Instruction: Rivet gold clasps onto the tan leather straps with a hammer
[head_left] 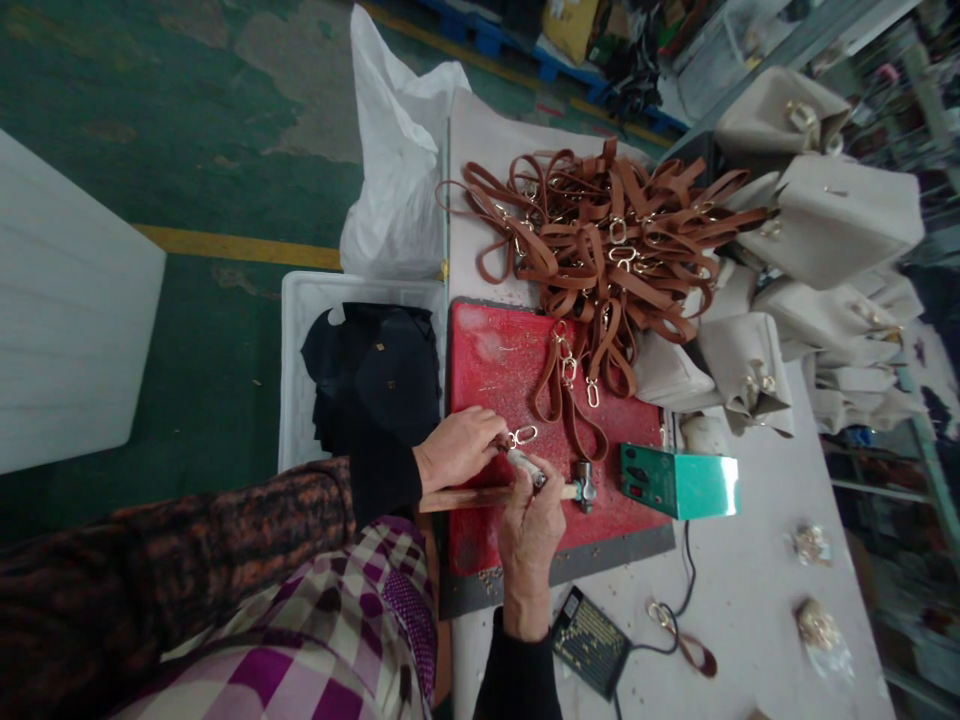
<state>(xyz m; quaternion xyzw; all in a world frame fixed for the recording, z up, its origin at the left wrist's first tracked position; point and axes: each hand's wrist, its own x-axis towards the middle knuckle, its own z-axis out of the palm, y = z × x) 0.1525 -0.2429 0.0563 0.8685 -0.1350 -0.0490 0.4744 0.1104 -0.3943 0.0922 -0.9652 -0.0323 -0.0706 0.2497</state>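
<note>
Over a worn red board [487, 345], my left hand [463, 447] pinches a piece of gold ring hardware [526, 436]; any strap attached to it is hidden by the fingers. My right hand [531, 515] is closed around a short tool with a white-wrapped body [525, 464], its tip close to that hardware. Beneath the right hand lies a hammer [585, 488], its wooden handle pointing left. Several brown straps [581, 425] with gold rings rest on the board just beyond the hands.
A big heap of brown straps [592, 230] covers the far table. Beige bags [832, 220] pile up at right. A green box [675, 482], a corded black device [591, 642] and bagged metal parts [817, 625] sit nearer. Left stands a white bin [289, 380] holding dark pieces.
</note>
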